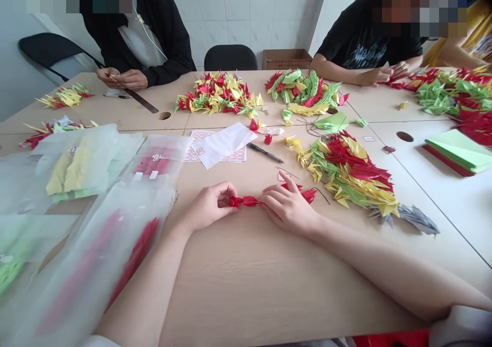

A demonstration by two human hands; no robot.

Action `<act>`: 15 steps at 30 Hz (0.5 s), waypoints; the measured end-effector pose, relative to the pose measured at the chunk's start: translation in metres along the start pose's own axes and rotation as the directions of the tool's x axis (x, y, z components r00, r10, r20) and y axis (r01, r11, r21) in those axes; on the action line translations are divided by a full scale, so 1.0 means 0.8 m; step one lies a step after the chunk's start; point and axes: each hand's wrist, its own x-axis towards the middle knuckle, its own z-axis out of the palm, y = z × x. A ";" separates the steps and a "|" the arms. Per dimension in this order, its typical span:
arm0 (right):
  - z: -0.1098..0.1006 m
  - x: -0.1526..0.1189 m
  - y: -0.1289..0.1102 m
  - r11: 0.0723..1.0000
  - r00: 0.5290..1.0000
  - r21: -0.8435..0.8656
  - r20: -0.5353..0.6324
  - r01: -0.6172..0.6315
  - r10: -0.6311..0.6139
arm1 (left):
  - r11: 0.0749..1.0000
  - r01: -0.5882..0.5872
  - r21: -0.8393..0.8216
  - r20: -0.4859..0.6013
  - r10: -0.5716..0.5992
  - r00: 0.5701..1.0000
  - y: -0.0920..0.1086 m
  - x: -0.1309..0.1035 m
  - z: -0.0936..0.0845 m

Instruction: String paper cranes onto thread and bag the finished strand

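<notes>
The small red paper strip (250, 201) was in the middle of the frame, between two hands. The left hand (207, 205) pinched its left end with thumb and fingers. The right hand (290, 209) was over its right end, fingers bent and one sticking up; I could not tell if they gripped it. More red paper (308, 195) poked out past that hand. Above the hands lay a black pen (266, 152) and a white sheet (225, 144). A pile of folded paper (355, 167), red, yellow and green, sat right of the middle. Cloudy plastic bags (77, 270) with colored paper inside filled the lower left. A person in a black jacket (169, 34) sat at the upper left.
</notes>
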 end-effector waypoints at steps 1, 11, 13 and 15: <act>-0.003 -0.001 0.002 1.000 1.000 0.007 -0.017 -0.002 0.002 | 0.998 0.001 -0.070 0.005 -0.001 1.000 -0.003 0.002 0.000; -0.011 -0.005 0.001 0.997 0.988 0.027 -0.138 0.071 -0.067 | 0.953 -0.018 -0.304 0.073 0.042 0.996 0.018 0.013 0.010; -0.012 -0.005 0.000 0.997 0.986 0.030 -0.155 0.067 -0.062 | 0.948 -0.020 -0.319 0.100 0.054 0.993 0.020 0.013 0.013; -0.014 -0.005 0.000 0.998 0.984 0.029 -0.169 0.058 -0.052 | 0.951 -0.028 -0.309 0.108 0.064 0.992 0.020 0.014 0.015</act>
